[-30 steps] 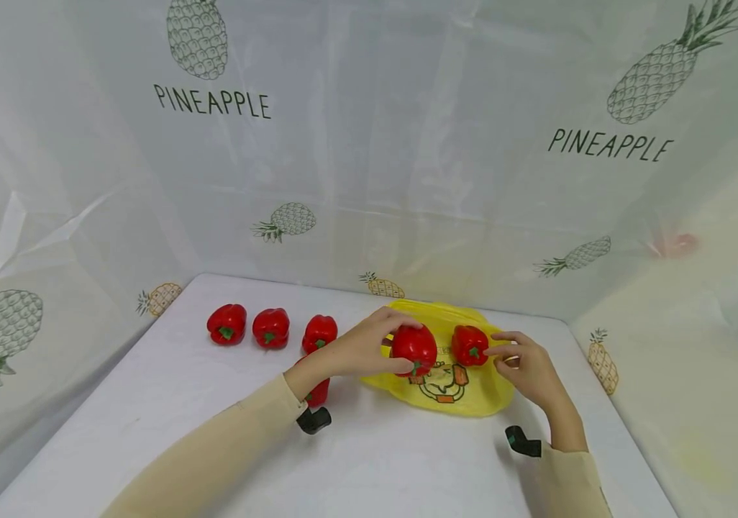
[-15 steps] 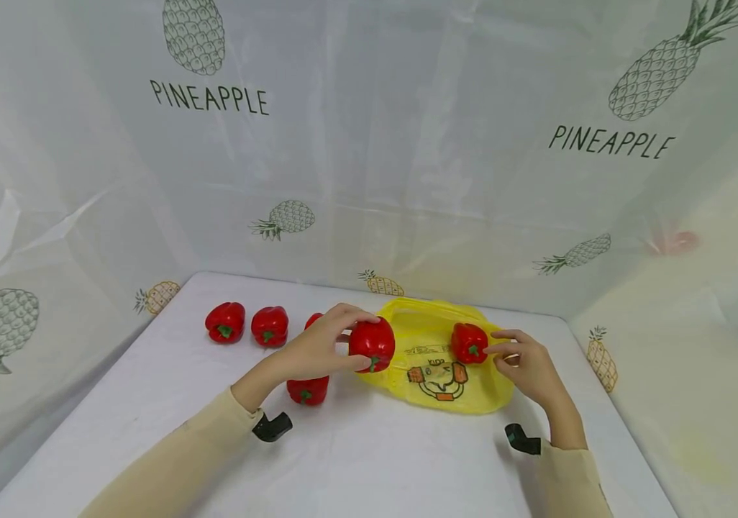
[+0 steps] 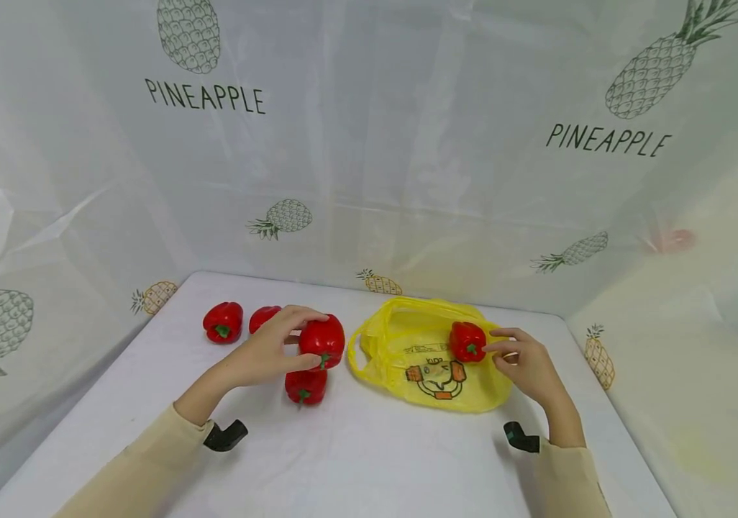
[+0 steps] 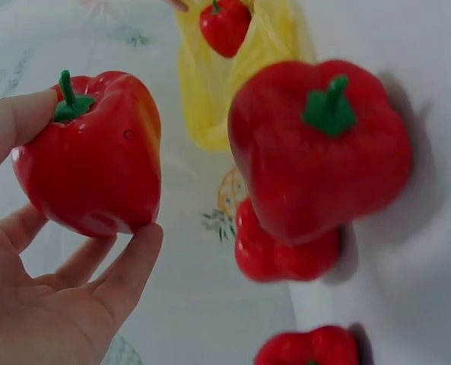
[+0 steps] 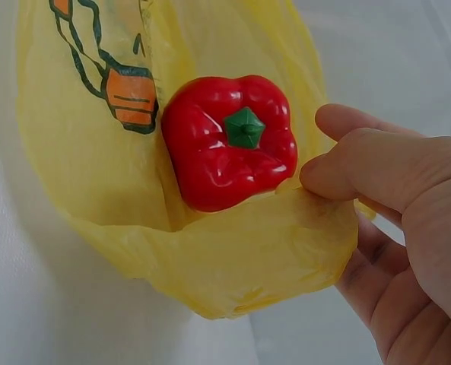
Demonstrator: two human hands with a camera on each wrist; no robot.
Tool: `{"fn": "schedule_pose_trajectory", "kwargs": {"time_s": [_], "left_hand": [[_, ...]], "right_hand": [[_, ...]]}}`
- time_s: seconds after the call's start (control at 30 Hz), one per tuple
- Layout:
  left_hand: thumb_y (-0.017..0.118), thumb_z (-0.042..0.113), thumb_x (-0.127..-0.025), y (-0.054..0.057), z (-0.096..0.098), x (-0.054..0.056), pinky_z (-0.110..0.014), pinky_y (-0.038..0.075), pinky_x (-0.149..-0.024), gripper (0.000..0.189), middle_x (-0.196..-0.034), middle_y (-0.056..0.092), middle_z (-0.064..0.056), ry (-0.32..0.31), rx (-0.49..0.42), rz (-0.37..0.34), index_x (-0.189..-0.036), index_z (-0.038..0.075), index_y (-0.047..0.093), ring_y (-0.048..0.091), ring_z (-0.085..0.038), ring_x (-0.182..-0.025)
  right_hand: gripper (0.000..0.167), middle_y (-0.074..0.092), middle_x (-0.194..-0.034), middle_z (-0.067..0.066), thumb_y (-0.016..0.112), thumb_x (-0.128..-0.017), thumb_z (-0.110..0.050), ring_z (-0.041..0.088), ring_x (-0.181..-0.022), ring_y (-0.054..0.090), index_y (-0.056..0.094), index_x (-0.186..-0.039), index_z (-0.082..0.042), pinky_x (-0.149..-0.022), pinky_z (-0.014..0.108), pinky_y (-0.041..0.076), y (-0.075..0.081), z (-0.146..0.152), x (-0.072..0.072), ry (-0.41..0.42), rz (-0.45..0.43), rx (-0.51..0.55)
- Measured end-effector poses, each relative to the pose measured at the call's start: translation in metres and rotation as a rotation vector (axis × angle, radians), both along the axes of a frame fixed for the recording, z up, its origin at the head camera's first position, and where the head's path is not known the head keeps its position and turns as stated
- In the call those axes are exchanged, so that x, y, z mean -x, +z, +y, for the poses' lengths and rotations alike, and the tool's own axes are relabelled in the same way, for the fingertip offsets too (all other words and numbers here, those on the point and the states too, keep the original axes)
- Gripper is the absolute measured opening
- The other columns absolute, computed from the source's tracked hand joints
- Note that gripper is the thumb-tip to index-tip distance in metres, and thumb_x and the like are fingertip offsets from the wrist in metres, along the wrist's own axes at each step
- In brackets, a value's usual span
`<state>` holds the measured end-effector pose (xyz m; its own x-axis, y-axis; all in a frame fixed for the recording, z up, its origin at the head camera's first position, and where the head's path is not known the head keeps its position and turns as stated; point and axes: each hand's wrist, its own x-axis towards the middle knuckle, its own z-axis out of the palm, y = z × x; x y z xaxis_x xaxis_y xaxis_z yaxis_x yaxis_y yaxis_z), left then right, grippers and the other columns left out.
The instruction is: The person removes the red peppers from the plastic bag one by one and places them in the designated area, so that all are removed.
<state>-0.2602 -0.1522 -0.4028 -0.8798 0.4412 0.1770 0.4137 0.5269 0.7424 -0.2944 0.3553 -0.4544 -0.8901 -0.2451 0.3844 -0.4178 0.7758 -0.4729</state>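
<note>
My left hand holds a red bell pepper, thumb near its green stem and fingers around the other side, as the left wrist view shows. In the head view it hangs above another red bell pepper on the table. To the right lies a yellow plastic bag with a cartoon print, its handle loop spread leftward. One red bell pepper rests on the bag, stem showing. Beside that pepper my right hand pinches the bag's edge between thumb and fingers.
More red bell peppers, one at the far left and one partly behind my left hand, lie on the white table. A pineapple-printed sheet stands around the table's back and sides.
My left hand has carried its bell pepper leftward, from over the yellow bag to over the peppers on the table. My right hand stays at the bag's right edge.
</note>
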Motion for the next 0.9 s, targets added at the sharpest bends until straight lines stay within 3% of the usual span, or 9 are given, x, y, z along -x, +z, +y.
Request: {"fn": "schedule_pose_trajectory", "kwargs": {"time_s": [0.1, 0.3, 0.47, 0.57, 0.73, 0.9], "left_hand": [[0.086, 0.033, -0.091, -0.003, -0.015, -0.001, -0.054, 0.054, -0.109, 0.066, -0.154, 0.049, 0.002, 0.012, 0.002, 0.015, -0.149, 0.034, 0.054, 0.052, -0.031, -0.139], [0.086, 0.028, -0.091, -0.016, -0.048, -0.005, -0.052, 0.058, -0.103, 0.063, -0.152, 0.050, -0.001, 0.059, 0.030, 0.022, -0.147, 0.033, 0.056, 0.056, -0.028, -0.132], [0.085, 0.032, -0.092, -0.023, -0.070, -0.007, -0.054, 0.056, -0.105, 0.062, -0.151, 0.051, -0.001, 0.075, 0.035, 0.013, -0.147, 0.031, 0.055, 0.055, -0.029, -0.132], [0.085, 0.033, -0.092, -0.027, -0.079, -0.007, -0.054, 0.055, -0.106, 0.064, -0.153, 0.051, -0.004, 0.070, 0.037, 0.014, -0.148, 0.028, 0.055, 0.056, -0.031, -0.133], [0.085, 0.032, -0.093, -0.035, -0.090, -0.004, -0.052, 0.058, -0.103, 0.065, -0.153, 0.051, -0.011, 0.065, 0.053, 0.002, -0.149, 0.021, 0.056, 0.054, -0.036, -0.135], [0.086, 0.032, -0.091, -0.042, -0.096, -0.002, -0.050, 0.059, -0.101, 0.065, -0.152, 0.052, -0.013, 0.053, 0.066, -0.033, -0.148, 0.021, 0.057, 0.053, -0.038, -0.136]], "right_hand": [[0.023, 0.067, -0.133, 0.019, 0.075, -0.089, 0.010, 0.028, -0.095, 0.069, 0.084, -0.103, -0.006, -0.083, 0.045, 0.065, 0.000, -0.001, -0.001, -0.001, -0.012, 0.008], [0.022, 0.067, -0.133, 0.019, 0.075, -0.089, 0.009, 0.031, -0.098, 0.070, 0.084, -0.103, -0.006, -0.082, 0.043, 0.065, -0.001, -0.002, 0.000, 0.005, -0.012, -0.001], [0.024, 0.068, -0.133, 0.018, 0.075, -0.089, 0.009, 0.032, -0.098, 0.071, 0.085, -0.103, -0.007, -0.080, 0.033, 0.065, -0.002, -0.003, 0.002, 0.004, 0.004, -0.013], [0.025, 0.068, -0.133, 0.017, 0.075, -0.089, 0.009, 0.031, -0.099, 0.070, 0.085, -0.103, -0.008, -0.079, 0.030, 0.064, -0.002, -0.003, 0.002, 0.006, 0.003, -0.010], [0.025, 0.068, -0.132, 0.018, 0.075, -0.088, 0.011, 0.032, -0.098, 0.071, 0.084, -0.103, -0.006, -0.079, 0.037, 0.065, -0.002, -0.002, 0.002, 0.011, 0.014, -0.006], [0.024, 0.067, -0.133, 0.018, 0.075, -0.089, 0.010, 0.033, -0.100, 0.071, 0.084, -0.104, -0.006, -0.080, 0.036, 0.065, -0.001, 0.000, 0.001, 0.004, 0.006, -0.005]]}}
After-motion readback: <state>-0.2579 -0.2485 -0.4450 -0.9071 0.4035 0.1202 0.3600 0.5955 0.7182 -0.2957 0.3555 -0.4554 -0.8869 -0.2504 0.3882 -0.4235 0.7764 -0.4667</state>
